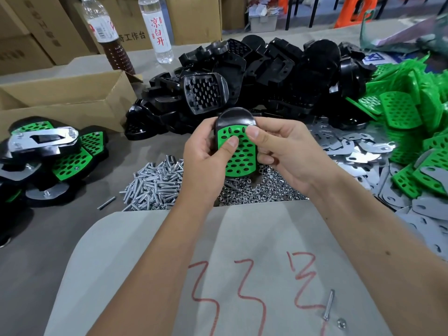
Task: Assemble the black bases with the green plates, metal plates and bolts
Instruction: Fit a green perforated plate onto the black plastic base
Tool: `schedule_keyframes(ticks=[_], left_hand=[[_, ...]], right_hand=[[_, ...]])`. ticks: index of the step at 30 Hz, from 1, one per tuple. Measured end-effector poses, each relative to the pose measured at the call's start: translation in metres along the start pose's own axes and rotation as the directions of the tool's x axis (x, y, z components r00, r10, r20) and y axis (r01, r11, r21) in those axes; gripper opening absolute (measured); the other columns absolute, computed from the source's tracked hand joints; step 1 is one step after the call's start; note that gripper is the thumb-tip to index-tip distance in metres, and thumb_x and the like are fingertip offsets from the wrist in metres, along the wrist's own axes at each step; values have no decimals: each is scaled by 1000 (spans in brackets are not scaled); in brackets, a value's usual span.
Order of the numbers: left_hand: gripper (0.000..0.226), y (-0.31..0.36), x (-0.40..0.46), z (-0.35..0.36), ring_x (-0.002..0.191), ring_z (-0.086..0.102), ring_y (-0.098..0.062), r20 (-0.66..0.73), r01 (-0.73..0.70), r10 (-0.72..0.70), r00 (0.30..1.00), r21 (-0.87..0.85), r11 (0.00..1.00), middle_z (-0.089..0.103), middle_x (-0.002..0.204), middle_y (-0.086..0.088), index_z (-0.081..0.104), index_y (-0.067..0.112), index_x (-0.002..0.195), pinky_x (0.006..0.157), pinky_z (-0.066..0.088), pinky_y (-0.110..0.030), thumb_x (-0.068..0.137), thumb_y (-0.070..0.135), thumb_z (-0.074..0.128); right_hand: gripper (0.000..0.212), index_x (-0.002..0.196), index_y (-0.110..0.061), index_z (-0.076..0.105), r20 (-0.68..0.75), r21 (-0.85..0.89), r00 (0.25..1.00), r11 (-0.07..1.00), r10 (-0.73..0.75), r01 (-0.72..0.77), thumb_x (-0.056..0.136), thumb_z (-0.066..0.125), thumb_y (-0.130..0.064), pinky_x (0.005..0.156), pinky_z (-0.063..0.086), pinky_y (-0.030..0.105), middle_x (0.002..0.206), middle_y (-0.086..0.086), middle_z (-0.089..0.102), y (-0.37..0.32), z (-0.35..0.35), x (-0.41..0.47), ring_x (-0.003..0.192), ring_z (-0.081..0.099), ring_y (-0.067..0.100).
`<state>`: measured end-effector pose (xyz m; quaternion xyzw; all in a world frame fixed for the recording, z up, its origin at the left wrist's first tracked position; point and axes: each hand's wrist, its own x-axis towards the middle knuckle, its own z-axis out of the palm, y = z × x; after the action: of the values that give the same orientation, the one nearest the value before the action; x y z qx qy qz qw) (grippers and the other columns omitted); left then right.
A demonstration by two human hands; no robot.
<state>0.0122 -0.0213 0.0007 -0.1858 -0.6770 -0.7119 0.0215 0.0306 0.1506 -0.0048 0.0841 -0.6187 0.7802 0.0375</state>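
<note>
Above the bolt pile (155,183), mid-table, both hands hold one black base (236,117) with a green plate (240,154) seated on its face. Left hand (206,161) clamps the left edge, thumb pressing on the plate; right hand (288,151) clamps the right edge, thumb on the plate's top. Behind: heap of black bases (266,73). Right: loose green plates (412,112), metal plates (358,151). Nuts (257,190) lie under the hands. Finished assemblies (48,156) sit stacked at left, beside a cardboard box (65,93). One bolt (329,304) and nut (341,323) rest on the near white sheet (242,238).
</note>
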Motion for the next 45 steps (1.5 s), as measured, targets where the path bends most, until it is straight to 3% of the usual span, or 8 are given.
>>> schedule_keyframes(ticks=[14,21,27,32,35,37,40,45], left_hand=[[26,2,-3,4,95,72,-18,-128,-83,108,986,186,979,75,101,0,65,14,117,87,59,-49,93,4,71],[33,-1,-8,8,88,74,-16,-86,-182,224,971,344,921,73,90,8,57,21,103,75,61,-46,83,11,82],[30,-1,-7,8,87,74,-13,-103,-196,245,964,351,916,75,90,7,62,17,101,74,61,-41,82,3,80],[26,-4,-5,5,82,74,-16,-116,-166,206,972,287,943,74,87,2,61,14,98,67,61,-42,85,2,79],[30,-4,-5,6,82,74,-16,-109,-191,236,966,322,927,74,89,5,61,21,99,70,61,-43,83,3,79],[35,-4,-5,7,84,72,-14,-88,-236,288,954,377,896,73,91,10,62,25,101,72,60,-41,82,2,78],[34,-4,-6,9,85,70,-15,-58,-308,364,929,423,852,69,92,12,61,23,102,73,59,-42,81,0,76],[33,-7,-7,5,84,74,-21,-103,-205,230,968,211,956,72,88,5,57,19,98,71,61,-52,82,5,82]], right_hand=[[18,111,-11,79,-293,-213,947,974,-135,73,94,78,-16,62,63,33,77,-3,71,-2,17,-3,61,61,6],[25,83,-5,57,-171,-865,866,493,-470,96,106,53,-14,68,31,31,56,-7,46,0,23,-6,55,45,23],[39,68,-12,52,-374,-458,914,888,-156,-36,107,49,-10,51,31,25,55,1,48,-6,34,-1,45,36,14],[30,75,-7,44,-68,-959,845,269,-531,92,104,52,-9,57,33,40,61,2,45,-8,35,-5,57,41,27],[34,72,-4,49,-243,-832,883,555,-401,23,105,52,-9,56,33,33,57,2,48,-10,39,-3,51,40,22],[38,71,-8,49,-386,-283,923,952,-3,-116,109,46,-9,41,28,23,55,0,47,-16,36,-1,42,32,11],[37,74,-10,50,-350,-63,925,981,151,-184,110,44,-9,35,23,20,58,2,44,-23,35,-4,41,28,7],[31,75,-8,44,-70,-940,841,317,-536,124,104,53,-7,62,32,38,64,0,44,-14,38,-8,60,42,25]])
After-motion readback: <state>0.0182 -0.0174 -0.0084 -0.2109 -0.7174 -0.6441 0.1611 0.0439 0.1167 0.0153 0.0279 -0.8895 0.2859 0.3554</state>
